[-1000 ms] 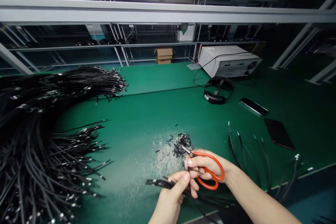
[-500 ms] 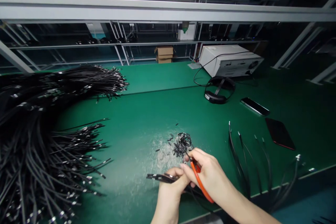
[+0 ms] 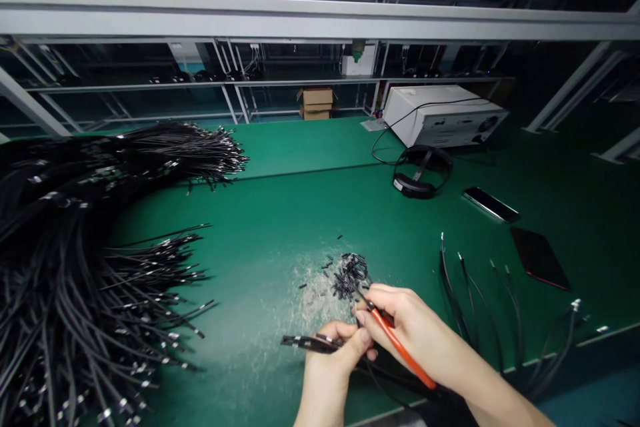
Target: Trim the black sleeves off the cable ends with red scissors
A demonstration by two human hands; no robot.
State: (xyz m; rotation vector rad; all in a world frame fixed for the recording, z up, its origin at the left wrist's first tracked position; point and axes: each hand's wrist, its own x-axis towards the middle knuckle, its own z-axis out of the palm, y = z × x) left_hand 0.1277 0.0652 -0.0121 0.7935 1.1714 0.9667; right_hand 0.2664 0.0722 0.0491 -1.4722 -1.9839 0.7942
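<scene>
My left hand (image 3: 333, 363) pinches a small bunch of black cables (image 3: 306, 343) whose metal-tipped ends point left, low over the green bench. My right hand (image 3: 413, 330) grips orange-handled scissors (image 3: 400, 347), blades pointing up-left toward the cable my left fingers hold. Just beyond the hands lies a little heap of cut black sleeve pieces (image 3: 347, 275) amid pale debris.
A huge mass of black cables (image 3: 75, 267) fills the left side of the green bench (image 3: 300, 213). Several finished cables (image 3: 475, 300) lie to the right. Farther back: a tape roll (image 3: 420, 173), a phone (image 3: 490, 204), a dark tablet (image 3: 539, 257), a white machine (image 3: 445, 115).
My right hand has rolled over, so the scissors' handles now point down-right and show edge-on instead of as an open loop. The left hand keeps its hold on the cables.
</scene>
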